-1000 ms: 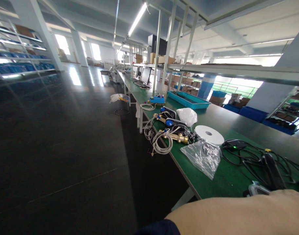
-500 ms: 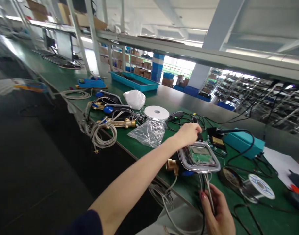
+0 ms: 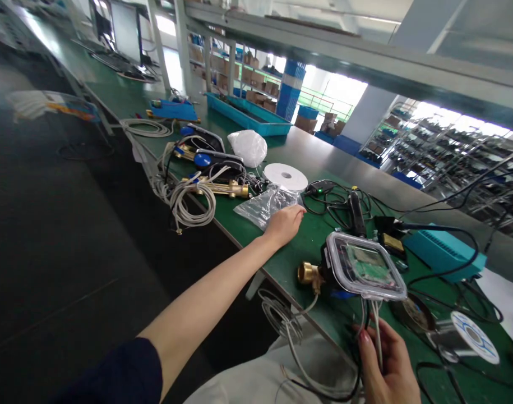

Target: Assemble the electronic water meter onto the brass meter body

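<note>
A water meter (image 3: 365,266) with a clear-lidded box, a green circuit board inside and a brass fitting (image 3: 309,274) lies at the bench's near edge. Below it, my right hand (image 3: 388,359) is closed around its grey and black cables (image 3: 376,322). My left hand (image 3: 285,224) lies over the near right edge of a clear plastic bag (image 3: 256,210), fingers curled together; whatever is in them is hidden. A black-handled tool (image 3: 357,213) rests just behind the meter.
Around the bag are a white reel (image 3: 285,177), a white bundle (image 3: 248,147) and meters with coiled cable (image 3: 193,205). To the right are a teal soldering station (image 3: 445,252) and a solder spool (image 3: 475,336). A blue tray (image 3: 248,115) is farther back.
My left hand has moved left from the black-handled tool to the plastic bag. My right hand still holds the cables. The view has tilted down and shifted left.
</note>
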The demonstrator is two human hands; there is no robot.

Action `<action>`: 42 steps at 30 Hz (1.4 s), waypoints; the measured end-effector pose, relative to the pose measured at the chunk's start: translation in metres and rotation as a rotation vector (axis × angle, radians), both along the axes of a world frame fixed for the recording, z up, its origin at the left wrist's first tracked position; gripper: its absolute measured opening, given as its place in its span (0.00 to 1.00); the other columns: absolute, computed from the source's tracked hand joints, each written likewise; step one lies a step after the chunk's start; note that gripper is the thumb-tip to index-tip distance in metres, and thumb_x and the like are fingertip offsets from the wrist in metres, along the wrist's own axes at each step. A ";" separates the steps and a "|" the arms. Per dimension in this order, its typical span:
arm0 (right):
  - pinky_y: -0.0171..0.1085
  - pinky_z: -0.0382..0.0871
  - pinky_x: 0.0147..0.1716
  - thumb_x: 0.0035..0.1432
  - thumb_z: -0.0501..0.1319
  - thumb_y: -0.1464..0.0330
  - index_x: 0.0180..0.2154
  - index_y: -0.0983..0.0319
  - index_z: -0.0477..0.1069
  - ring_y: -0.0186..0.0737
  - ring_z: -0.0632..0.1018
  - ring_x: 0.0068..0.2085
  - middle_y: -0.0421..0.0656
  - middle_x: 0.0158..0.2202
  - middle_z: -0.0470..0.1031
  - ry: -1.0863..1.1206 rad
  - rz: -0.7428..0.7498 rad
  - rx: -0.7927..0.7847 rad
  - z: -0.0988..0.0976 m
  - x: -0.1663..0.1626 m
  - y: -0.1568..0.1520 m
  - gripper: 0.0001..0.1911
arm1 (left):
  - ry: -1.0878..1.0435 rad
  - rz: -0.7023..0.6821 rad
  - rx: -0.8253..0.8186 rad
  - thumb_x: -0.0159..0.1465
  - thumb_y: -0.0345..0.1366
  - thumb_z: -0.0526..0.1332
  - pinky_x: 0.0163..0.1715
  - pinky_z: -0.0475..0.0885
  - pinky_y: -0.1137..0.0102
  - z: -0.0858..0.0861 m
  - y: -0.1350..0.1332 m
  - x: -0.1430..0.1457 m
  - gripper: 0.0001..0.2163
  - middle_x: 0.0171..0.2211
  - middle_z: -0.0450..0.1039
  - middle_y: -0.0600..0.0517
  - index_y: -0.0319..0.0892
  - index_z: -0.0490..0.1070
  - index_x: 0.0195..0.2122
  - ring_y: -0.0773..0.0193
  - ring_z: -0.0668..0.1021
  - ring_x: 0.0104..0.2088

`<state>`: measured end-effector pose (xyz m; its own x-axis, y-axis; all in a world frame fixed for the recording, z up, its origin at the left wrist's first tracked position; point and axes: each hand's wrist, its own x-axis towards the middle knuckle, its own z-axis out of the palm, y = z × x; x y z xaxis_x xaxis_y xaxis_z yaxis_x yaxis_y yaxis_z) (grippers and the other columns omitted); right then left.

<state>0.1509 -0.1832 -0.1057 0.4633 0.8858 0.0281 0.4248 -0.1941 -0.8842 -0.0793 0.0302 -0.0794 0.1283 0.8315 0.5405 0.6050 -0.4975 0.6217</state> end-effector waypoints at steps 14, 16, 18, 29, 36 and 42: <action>0.39 0.73 0.36 0.49 0.60 0.50 0.49 0.63 0.67 0.48 0.79 0.37 0.47 0.35 0.79 -0.197 -0.108 0.081 0.018 -0.023 -0.002 0.31 | 0.005 0.029 0.076 0.67 0.31 0.50 0.44 0.71 0.67 0.001 -0.007 0.001 0.10 0.39 0.76 0.49 0.41 0.71 0.42 0.62 0.77 0.42; 0.39 0.73 0.34 0.47 0.61 0.49 0.48 0.64 0.67 0.48 0.79 0.37 0.47 0.34 0.79 -0.210 -0.072 0.078 0.014 -0.015 -0.001 0.32 | 0.007 0.030 0.077 0.67 0.31 0.50 0.44 0.71 0.68 0.001 -0.007 0.001 0.10 0.39 0.76 0.50 0.42 0.71 0.42 0.62 0.77 0.41; 0.38 0.72 0.33 0.46 0.62 0.50 0.48 0.64 0.68 0.47 0.79 0.36 0.47 0.34 0.80 -0.212 -0.032 0.081 0.011 -0.007 0.000 0.32 | 0.010 0.036 0.077 0.67 0.31 0.50 0.44 0.71 0.68 0.001 -0.008 0.001 0.10 0.38 0.77 0.50 0.42 0.71 0.41 0.63 0.77 0.41; 0.36 0.72 0.38 0.52 0.60 0.53 0.49 0.63 0.65 0.44 0.79 0.41 0.47 0.40 0.78 -0.093 0.001 0.090 0.005 -0.012 0.000 0.27 | 0.011 0.060 0.091 0.67 0.32 0.49 0.42 0.71 0.69 0.001 -0.008 0.000 0.11 0.38 0.77 0.50 0.43 0.71 0.43 0.62 0.78 0.41; 0.32 0.72 0.34 0.58 0.57 0.59 0.49 0.63 0.64 0.38 0.78 0.36 0.46 0.37 0.77 0.002 0.075 0.196 0.008 -0.022 0.003 0.20 | -0.001 0.088 0.084 0.66 0.37 0.49 0.39 0.70 0.69 0.002 -0.006 -0.002 0.13 0.39 0.77 0.49 0.43 0.72 0.43 0.59 0.78 0.38; 0.30 0.68 0.26 0.59 0.56 0.61 0.49 0.63 0.65 0.36 0.77 0.31 0.43 0.32 0.76 0.020 0.084 0.239 0.004 -0.026 0.006 0.18 | -0.014 0.139 0.117 0.66 0.39 0.50 0.33 0.69 0.71 0.010 -0.005 -0.003 0.13 0.35 0.77 0.51 0.45 0.71 0.44 0.61 0.78 0.31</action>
<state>0.1251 -0.1775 -0.1015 0.3907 0.8905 0.2331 0.4128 0.0569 -0.9090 -0.0824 0.0247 -0.0695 0.0089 0.7721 0.6354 0.6648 -0.4793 0.5731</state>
